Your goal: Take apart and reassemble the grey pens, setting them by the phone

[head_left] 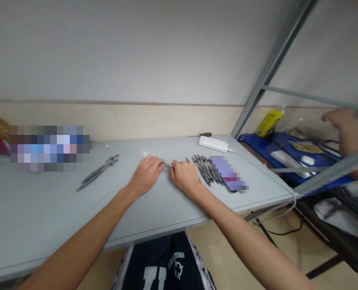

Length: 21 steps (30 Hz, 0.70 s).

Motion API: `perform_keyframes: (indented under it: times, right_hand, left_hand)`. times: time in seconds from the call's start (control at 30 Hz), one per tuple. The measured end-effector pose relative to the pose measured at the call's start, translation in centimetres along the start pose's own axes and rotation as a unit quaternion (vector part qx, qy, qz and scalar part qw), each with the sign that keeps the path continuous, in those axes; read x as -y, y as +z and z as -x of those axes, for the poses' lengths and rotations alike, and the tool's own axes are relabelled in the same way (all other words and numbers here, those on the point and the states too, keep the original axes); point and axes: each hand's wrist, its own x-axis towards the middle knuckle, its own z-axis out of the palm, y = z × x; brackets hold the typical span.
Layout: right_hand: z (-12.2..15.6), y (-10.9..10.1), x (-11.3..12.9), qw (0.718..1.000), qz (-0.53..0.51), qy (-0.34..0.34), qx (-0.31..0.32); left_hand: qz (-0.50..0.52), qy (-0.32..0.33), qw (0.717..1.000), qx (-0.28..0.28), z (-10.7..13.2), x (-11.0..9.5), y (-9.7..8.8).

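Observation:
Over the middle of the grey table (148, 217), my left hand (148, 171) and my right hand (184, 174) are both closed on one slim pen (167, 165). Only its short grey middle shows in the gap between my fingers; the ends are hidden. Just right of my right hand lies a row of several grey pens (207, 169), side by side at a slant. Further left of my left hand, a few more grey pens (98, 172) lie close together on the tabletop.
Beside the row lies a phone (229, 173) with a blurred screen. Behind it are a white power strip (213, 143) with a cable and a screwdriver (205, 134). A metal post (254, 94) rises at the right. Beyond it shows another person's arm (348, 133).

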Motion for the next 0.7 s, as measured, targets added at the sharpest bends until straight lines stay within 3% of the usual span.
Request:
perform_keyframes:
  times: [0.2,0.4,0.57,0.7]
  right_hand:
    - [0.3,1.2,0.3,1.000,-0.008,-0.019,-0.015]
    - [0.6,1.6,0.0,0.996,-0.004,-0.046,-0.078]
    - [0.7,1.9,-0.4,0.988,-0.018,-0.050,-0.142]
    - [0.5,2.2,-0.7,0.982,-0.031,-0.084,-0.167]
  left_hand:
    - [-0.008,-0.005,1.000,0.011,0.3,0.6,0.5]
    - [0.097,-0.097,0.990,0.024,0.3,0.4,0.6]
    - [0.256,-0.157,0.953,-0.046,0.1,0.4,0.2]
    - [0.361,-0.215,0.902,-0.096,0.1,0.9,0.5]
